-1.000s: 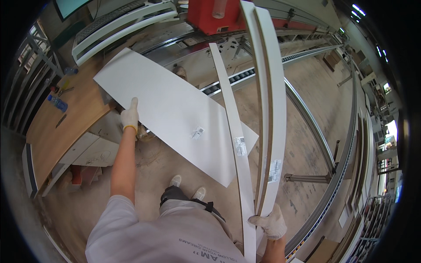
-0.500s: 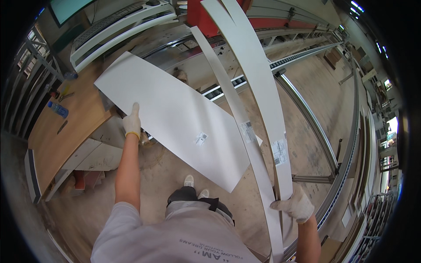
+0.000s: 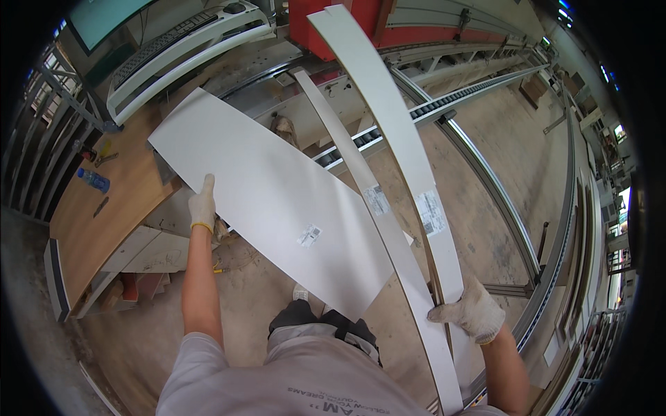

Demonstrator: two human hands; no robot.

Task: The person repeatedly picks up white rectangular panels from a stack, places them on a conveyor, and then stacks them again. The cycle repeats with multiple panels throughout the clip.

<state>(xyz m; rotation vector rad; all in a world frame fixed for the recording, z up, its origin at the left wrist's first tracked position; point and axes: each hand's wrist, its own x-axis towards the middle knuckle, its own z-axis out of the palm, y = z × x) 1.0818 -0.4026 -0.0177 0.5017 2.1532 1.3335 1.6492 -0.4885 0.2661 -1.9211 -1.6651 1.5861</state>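
A wide white panel (image 3: 263, 173) slants across the view, with a small printed label on its face. My left hand (image 3: 202, 206), in a light work glove, grips its near left edge; the thumb lies on top and the fingers are hidden beneath. In my gloved right hand (image 3: 473, 313) are long narrow white boards, held together near their lower ends. The thinner strip (image 3: 347, 152) lies to the left and crosses over the wide panel's right end. Beside it rises a broader board (image 3: 388, 97). Both carry labels.
On the left, a wooden worktop (image 3: 114, 201) bears a water bottle (image 3: 94, 180) and small tools. A keyboard (image 3: 163, 45) rests on a white shelf at the back left. Metal roller rails (image 3: 444, 104) run behind the boards. Sheets lean along the right side.
The narrow boards have come down and nearer at their far ends, and their labels sit slightly higher and further left. The wide panel has shifted slightly nearer. Both grips stay the same.
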